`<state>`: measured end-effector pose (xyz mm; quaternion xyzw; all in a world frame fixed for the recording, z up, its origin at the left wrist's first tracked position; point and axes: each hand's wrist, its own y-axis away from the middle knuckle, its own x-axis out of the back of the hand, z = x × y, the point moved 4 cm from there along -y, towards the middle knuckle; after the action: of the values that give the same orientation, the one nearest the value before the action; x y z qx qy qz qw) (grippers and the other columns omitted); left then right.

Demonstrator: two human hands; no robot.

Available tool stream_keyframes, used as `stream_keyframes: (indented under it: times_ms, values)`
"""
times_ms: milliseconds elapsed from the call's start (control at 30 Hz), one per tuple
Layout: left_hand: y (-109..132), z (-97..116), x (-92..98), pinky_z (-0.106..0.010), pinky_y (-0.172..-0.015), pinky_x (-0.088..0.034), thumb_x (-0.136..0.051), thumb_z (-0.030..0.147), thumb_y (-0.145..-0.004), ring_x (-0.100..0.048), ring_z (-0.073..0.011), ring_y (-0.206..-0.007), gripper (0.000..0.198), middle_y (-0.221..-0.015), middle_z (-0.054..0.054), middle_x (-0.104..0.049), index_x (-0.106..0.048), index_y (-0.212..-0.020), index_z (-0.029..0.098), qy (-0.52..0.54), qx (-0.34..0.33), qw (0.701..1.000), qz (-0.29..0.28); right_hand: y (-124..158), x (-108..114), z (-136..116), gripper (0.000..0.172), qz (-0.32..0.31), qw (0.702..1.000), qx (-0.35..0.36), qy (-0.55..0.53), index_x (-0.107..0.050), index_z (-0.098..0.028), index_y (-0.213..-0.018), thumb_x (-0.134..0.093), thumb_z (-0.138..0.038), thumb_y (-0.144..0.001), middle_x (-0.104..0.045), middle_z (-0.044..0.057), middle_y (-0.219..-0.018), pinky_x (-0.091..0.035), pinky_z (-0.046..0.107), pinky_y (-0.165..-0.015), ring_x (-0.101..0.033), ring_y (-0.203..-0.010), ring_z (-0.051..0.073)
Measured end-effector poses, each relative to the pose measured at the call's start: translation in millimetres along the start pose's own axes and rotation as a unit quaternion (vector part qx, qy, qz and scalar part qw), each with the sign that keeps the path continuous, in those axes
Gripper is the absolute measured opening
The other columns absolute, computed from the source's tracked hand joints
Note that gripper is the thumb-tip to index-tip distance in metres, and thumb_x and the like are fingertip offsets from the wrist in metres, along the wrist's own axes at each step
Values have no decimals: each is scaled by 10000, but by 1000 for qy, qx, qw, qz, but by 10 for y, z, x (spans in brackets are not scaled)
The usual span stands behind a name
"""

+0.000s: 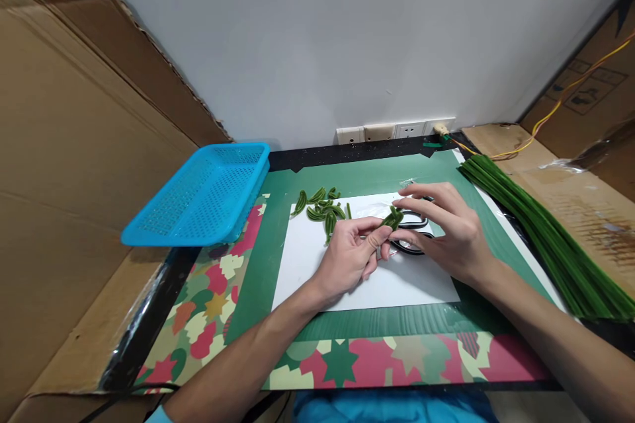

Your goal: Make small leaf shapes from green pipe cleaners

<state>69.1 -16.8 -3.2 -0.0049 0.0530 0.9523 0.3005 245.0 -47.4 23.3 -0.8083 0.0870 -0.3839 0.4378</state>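
My left hand (353,252) is closed on a bundle of bent green pipe cleaner pieces (392,218), gripped between thumb and fingers. Around the tip of that bundle my right hand (449,228) curves with thumb and fingers apart; whether a fingertip touches it I cannot tell. Partly hidden behind the right hand, scissors (414,250) with black handles lie on a white sheet (307,277). Several looped green pipe cleaner pieces (317,213) are scattered at the sheet's far left corner. A clear plastic wrapper (373,209) lies behind the hands.
A blue perforated basket (233,211) stands at the left. Long green pipe cleaners (540,238) lie in a bundle along the right side. Under the sheet is a green mat (258,271). Cardboard (74,145) borders the left; a yellow cable (550,112) runs at right from wall sockets (380,133).
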Motion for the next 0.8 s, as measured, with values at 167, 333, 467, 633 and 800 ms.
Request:
stream_keyframes:
  times_ms: [167, 333, 467, 633, 800]
  values:
    - [-16, -20, -2, -171, -347, -268, -673, 477, -984, -452, -22, -342, 374, -696, -7, -660, -674, -857, 125, 6, -10, 1000, 22, 28, -26, 9, 259, -4, 1000, 11, 2, -697, -204, -1080, -849, -240, -873, -770, 93, -951, -568, 381, -729, -674, -857, 252]
    - [-20, -57, 18, -162, -354, -304, -681, 459, -984, -482, -20, -348, 341, -726, -6, -680, -680, -893, 131, 13, -16, 999, 38, 22, -17, -21, 206, 5, 999, 21, -41, -697, -175, -1083, -805, -182, -909, -764, 89, -867, -557, 358, -689, -673, -726, 213]
    - [-12, -54, 14, -165, -335, -317, -673, 469, -984, -506, -34, -343, 345, -755, -19, -700, -680, -916, 132, 19, -5, 999, 35, 34, -18, -27, 181, 10, 998, 14, -64, -710, -172, -1080, -772, -115, -920, -765, 79, -827, -557, 336, -652, -677, -686, 196]
    - [-13, -41, -4, -162, -327, -325, -641, 481, -1001, -535, -46, -353, 347, -788, -32, -721, -682, -1024, 137, 31, 5, 999, 11, 83, -37, -27, 140, 26, 997, 10, -69, -713, -167, -1017, -763, -85, -915, -770, 73, -798, -562, 328, -637, -681, -658, 185]
    - [-31, -66, -11, -148, -327, -313, -644, 483, -997, -540, -51, -353, 322, -750, -12, -717, -646, -1019, 162, 47, 9, 999, 3, 94, -63, -46, 101, 13, 997, 7, -70, -712, -172, -992, -731, -87, -940, -752, 57, -751, -546, 318, -607, -653, -625, 169]
